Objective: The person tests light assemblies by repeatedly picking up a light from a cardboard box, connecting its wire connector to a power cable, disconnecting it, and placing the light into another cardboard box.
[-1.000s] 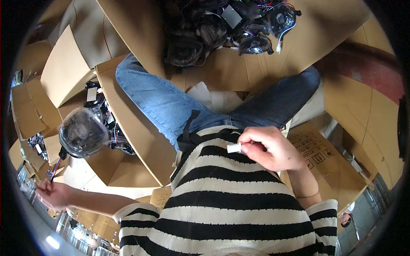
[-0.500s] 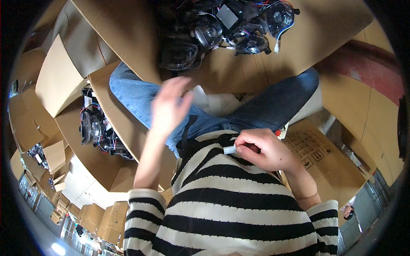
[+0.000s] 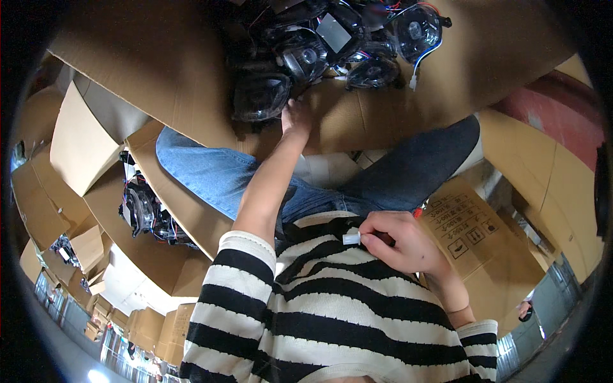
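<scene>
My left hand (image 3: 297, 119) reaches down into the large open box in front of me, at the lower right edge of a clear lamp unit (image 3: 260, 97) with a black rim. Its fingers are shaded and partly hidden, so whether they grip the lamp is unclear. Close to my belly, my right hand (image 3: 403, 241) is closed around a small dark-handled object with a whitish translucent end (image 3: 351, 239) sticking out past the thumb. More lamp units (image 3: 373, 72) with coloured wires and white connectors lie heaped in the box.
The large cardboard box (image 3: 408, 118) spans the space over my legs. Another open box (image 3: 185, 220) at my left holds more wired lamps (image 3: 143, 207). A printed carton (image 3: 476, 236) stands at my right. Further boxes (image 3: 153, 332) and a person (image 3: 525, 310) are in the background.
My left hand has moved forward from above my left thigh into the box, beside the lamp. The right hand keeps its hold near my belly. The view has shifted slightly.
</scene>
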A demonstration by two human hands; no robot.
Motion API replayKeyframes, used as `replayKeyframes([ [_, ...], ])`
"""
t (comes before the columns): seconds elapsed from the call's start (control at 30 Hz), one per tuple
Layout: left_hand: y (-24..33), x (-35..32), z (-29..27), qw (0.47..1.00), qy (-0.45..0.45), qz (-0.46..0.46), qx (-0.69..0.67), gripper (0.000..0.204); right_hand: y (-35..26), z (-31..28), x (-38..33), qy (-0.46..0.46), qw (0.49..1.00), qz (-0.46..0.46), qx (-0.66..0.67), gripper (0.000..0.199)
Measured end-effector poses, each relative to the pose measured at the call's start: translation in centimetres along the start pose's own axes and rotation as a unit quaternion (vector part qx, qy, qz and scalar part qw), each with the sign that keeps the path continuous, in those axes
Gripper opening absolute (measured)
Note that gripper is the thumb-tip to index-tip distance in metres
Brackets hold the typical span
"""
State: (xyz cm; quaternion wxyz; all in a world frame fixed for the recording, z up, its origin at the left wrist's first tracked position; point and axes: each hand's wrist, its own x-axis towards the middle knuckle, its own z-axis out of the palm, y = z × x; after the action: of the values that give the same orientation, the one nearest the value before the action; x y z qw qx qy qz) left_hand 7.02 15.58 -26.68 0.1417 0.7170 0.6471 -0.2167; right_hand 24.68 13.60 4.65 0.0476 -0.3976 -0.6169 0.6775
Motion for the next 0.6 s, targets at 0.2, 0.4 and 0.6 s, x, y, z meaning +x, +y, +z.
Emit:
replayKeyframes([
  [0.2,-1.0,-0.4,-0.4,0.986,-0.099,0.073,0.108,0.024,-0.1,-0.1,0.7,-0.004,1.000,-0.001,-0.006,0.008],
  [0.4,-0.9,-2.5,-1.7,0.956,-0.167,0.161,0.179,0.037,0.1,0.2,0.8,-0.010,1.000,-0.012,-0.011,0.007],
  [0.6,-0.9,-3.2,-2.4,0.953,-0.267,0.110,0.092,0.038,-0.2,0.5,0.7,-0.017,1.000,-0.002,-0.014,0.008],
])
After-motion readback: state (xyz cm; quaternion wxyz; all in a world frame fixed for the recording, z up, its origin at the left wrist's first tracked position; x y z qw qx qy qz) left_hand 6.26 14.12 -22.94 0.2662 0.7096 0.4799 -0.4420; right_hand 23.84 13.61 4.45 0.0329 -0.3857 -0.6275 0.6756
